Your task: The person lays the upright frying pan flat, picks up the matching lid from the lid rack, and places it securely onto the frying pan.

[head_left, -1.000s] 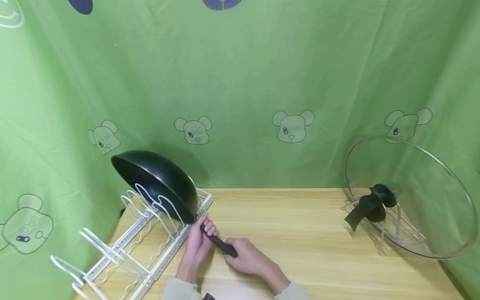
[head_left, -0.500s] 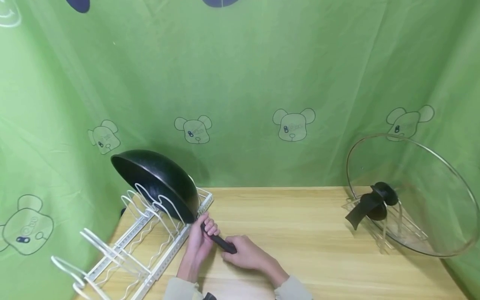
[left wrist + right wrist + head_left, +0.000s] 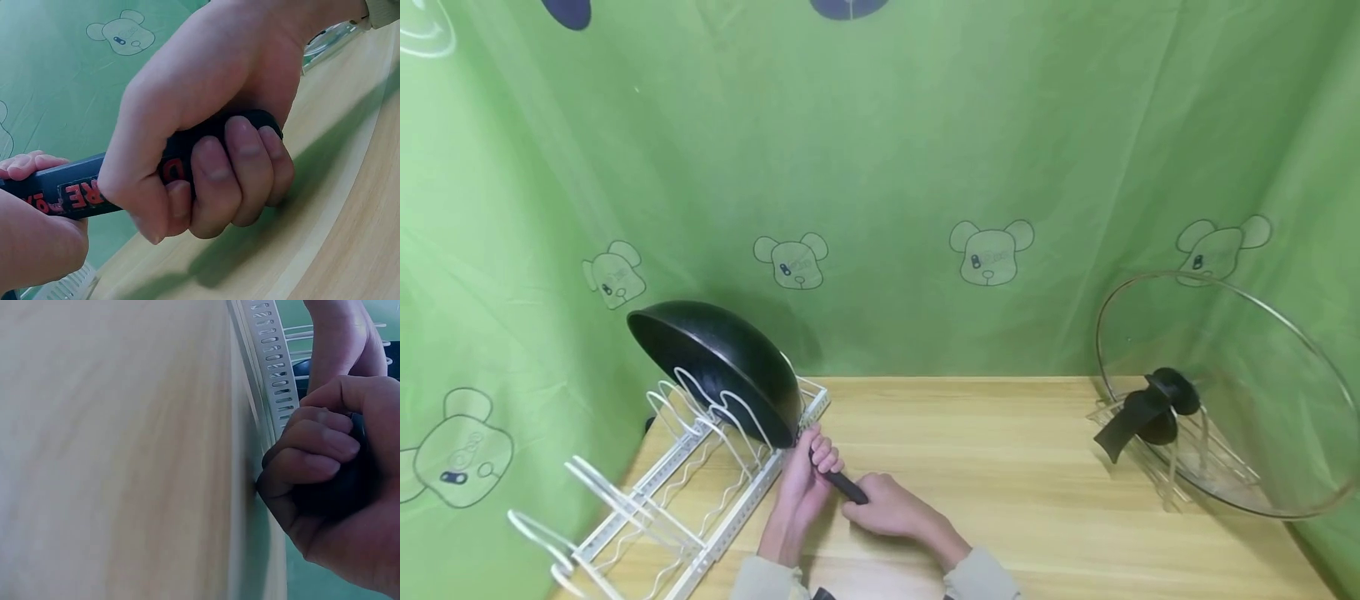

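Observation:
A black wok [image 3: 722, 350] stands tilted on its edge between the wire dividers of a white rack [image 3: 730, 529] at the left, its underside turned to the right. My left hand [image 3: 805, 483] curls round the black handle [image 3: 847, 487] close to the wok. Further down, my right hand [image 3: 895, 508] grips the handle's end. In the left wrist view the right hand [image 3: 212, 150] has its fingers wrapped round the handle, where red lettering shows, and part of the left hand [image 3: 37, 237] appears at the left edge. Most of the handle is hidden by my fingers in the right wrist view.
At the right a large glass lid [image 3: 1292, 325] with a black knob [image 3: 1172, 392] leans upright in a small wire stand [image 3: 1168, 483]. Green printed cloth [image 3: 880, 167] hangs behind and at the sides of the wooden table [image 3: 970, 425]. Several wire dividers [image 3: 602, 483] rise from the rack's near end.
My right hand has shifted slightly left along the handle, closer to the left hand. The wok keeps its place in the rack; the head view itself sways a little.

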A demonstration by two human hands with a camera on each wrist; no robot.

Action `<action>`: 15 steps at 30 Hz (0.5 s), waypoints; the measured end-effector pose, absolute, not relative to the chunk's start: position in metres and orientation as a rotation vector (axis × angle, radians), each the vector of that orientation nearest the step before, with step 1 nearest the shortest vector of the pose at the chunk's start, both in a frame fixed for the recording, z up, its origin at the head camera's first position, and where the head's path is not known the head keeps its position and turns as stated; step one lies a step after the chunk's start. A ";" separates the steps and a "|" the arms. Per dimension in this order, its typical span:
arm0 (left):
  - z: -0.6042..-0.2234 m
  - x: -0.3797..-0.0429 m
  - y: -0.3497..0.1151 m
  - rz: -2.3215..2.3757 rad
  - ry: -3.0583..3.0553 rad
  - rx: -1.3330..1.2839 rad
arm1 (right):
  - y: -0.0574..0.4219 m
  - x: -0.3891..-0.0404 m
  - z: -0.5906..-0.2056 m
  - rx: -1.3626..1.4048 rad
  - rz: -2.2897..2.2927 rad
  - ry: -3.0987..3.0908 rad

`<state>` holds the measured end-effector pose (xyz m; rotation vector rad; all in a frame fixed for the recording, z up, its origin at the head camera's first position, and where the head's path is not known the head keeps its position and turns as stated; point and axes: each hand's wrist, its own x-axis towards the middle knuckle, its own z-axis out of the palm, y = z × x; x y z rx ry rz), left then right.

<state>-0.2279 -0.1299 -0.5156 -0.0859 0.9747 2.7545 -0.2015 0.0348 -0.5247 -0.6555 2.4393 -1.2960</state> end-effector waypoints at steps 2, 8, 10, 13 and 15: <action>-0.516 -0.228 -0.130 2.757 0.985 -0.089 | 0.034 -0.201 -0.525 -0.639 -1.306 2.428; -0.515 -0.227 -0.130 2.765 0.988 -0.102 | 0.030 -0.201 -0.528 -0.574 -1.346 2.404; -0.514 -0.227 -0.130 2.769 0.981 -0.103 | 0.029 -0.201 -0.529 -0.556 -1.356 2.396; -0.514 -0.228 -0.130 2.771 0.969 -0.099 | 0.029 -0.202 -0.530 -0.555 -1.356 2.392; -0.514 -0.227 -0.130 2.774 0.958 -0.094 | 0.029 -0.202 -0.530 -0.568 -1.352 2.397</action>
